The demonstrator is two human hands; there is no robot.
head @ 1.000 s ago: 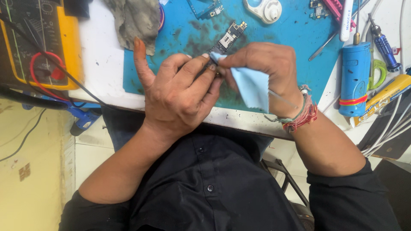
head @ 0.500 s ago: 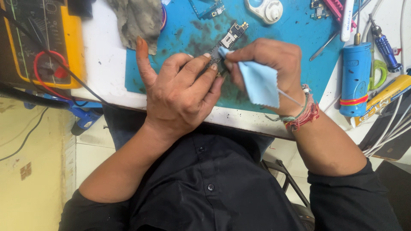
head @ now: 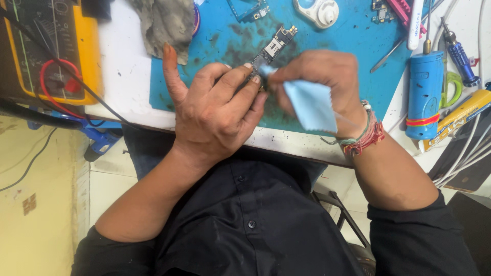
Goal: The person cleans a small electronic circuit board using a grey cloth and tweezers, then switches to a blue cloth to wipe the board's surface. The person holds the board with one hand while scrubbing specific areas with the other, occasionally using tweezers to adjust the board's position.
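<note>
Around: a grey rag far left, a blue tool right, a yellow meter at the left edge.
Board: the small circuit board lies on the blue mat on the table.
Left hand: fingers closed on the board's near end.
Right hand: fingers pinched tight on a light blue cloth, touching the board.

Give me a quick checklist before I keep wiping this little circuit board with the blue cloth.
1. Board held firmly: left hand pinches the circuit board at its near end. Ok.
2. Cloth in place: right hand presses the blue cloth at the board's near end. Ok.
3. Work over the blue mat: ok.
4. Far end of board free of the grey rag: apart. Ok.
5. Board surface clean: hidden by fingers. Cannot tell.
</note>
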